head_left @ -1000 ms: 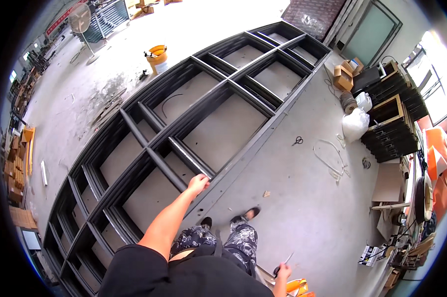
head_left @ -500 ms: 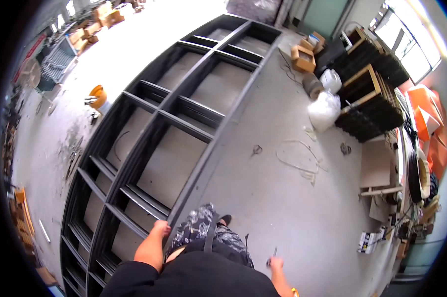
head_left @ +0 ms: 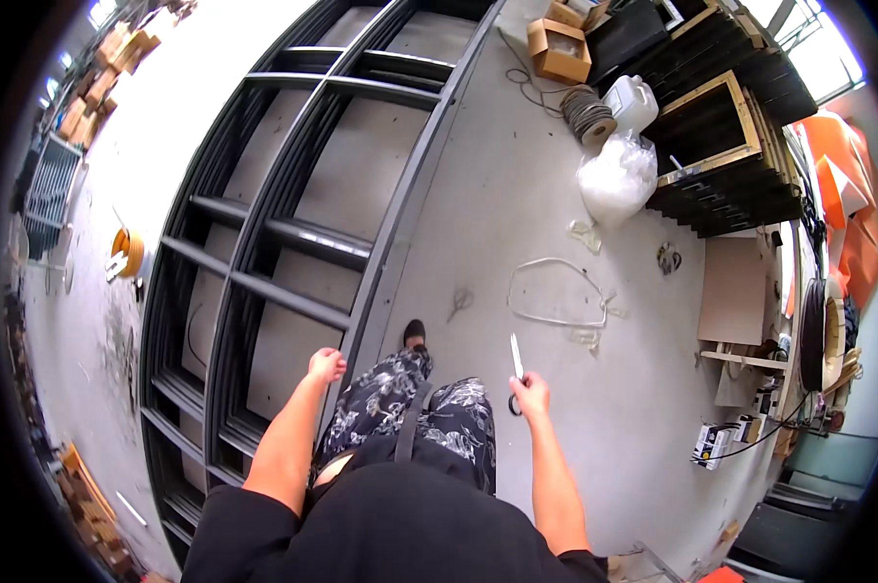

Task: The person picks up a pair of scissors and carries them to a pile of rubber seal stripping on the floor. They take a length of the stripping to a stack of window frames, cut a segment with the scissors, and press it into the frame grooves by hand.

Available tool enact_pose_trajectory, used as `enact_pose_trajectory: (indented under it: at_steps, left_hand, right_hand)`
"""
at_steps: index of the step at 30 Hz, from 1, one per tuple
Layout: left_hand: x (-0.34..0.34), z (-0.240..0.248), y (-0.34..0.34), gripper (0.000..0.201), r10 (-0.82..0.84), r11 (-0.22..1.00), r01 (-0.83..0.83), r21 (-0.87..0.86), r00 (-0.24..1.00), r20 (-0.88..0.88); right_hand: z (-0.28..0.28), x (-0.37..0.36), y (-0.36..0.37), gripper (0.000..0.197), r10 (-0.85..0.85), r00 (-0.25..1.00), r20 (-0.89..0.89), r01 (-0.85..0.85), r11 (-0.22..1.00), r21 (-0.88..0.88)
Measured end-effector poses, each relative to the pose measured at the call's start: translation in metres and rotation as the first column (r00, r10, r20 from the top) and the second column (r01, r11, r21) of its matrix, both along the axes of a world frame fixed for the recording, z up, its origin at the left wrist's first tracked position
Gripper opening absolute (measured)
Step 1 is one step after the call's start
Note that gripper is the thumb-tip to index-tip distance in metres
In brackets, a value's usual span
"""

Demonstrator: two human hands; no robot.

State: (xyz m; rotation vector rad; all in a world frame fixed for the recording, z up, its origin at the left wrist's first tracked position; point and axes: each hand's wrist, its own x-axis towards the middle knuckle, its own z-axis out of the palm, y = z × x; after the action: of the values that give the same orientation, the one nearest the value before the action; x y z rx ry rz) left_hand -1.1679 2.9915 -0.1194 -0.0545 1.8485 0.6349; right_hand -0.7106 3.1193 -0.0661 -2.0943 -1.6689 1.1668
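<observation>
A pair of scissors (head_left: 517,358) with pale blades and a black handle loop is in my right hand (head_left: 530,395), fingers closed round the handle, blades pointing forward over the floor. My left hand (head_left: 327,365) is loosely closed, with nothing visible in it. It hovers by the right edge of a tall stack of dark metal frames (head_left: 293,303) with cross-bars; whether it touches the edge I cannot tell.
Loops of pale strap (head_left: 560,319) lie on the floor ahead. Beyond are a white plastic bundle (head_left: 622,180), a cord spool (head_left: 589,115), a white jug (head_left: 631,102) and an open cardboard box (head_left: 559,51). Stacked black wood-edged frames (head_left: 726,160) stand right; an orange bucket (head_left: 126,253) stands left.
I have moved forward along the frame stack. My right hand has come up and forward with the scissors, now in fuller view. My left hand has moved forward beside the stack's edge.
</observation>
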Motion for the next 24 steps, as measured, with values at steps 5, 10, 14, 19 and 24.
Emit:
enact_pose_trajectory:
  at_steps: [5,10,14,19,24]
  left_hand:
    - [0.005,0.077,0.196,0.022,-0.141,0.928,0.170,0.330,0.984,-0.112]
    - [0.025,0.078,0.302,0.023,-0.081,0.912,0.123,0.390,0.989,-0.124]
    - [0.038,0.048,0.298,0.022,-0.032,0.991,0.039,0.130,0.998,-0.051]
    - [0.095,0.074,0.347,0.027,0.038,0.998,-0.037,0.042,0.999,-0.016]
    - [0.137,0.108,0.468,0.028,-0.294,0.928,0.274,0.251,0.955,0.046]
  right_hand:
    - [-0.015,0.054,0.034,0.023,-0.710,0.677,-0.193,0.550,0.663,-0.507]
    - [-0.033,0.096,0.158,0.023,-0.915,0.401,0.044,0.703,0.276,-0.656]
    - [-0.086,0.116,0.294,0.025,-0.692,0.715,-0.095,0.573,0.659,-0.487]
    - [-0.002,0.038,0.453,0.023,-0.535,0.730,-0.426,0.400,0.839,-0.370]
    - [0.049,-0.055,0.487,0.024,-0.416,0.656,-0.629,0.126,0.883,-0.452]
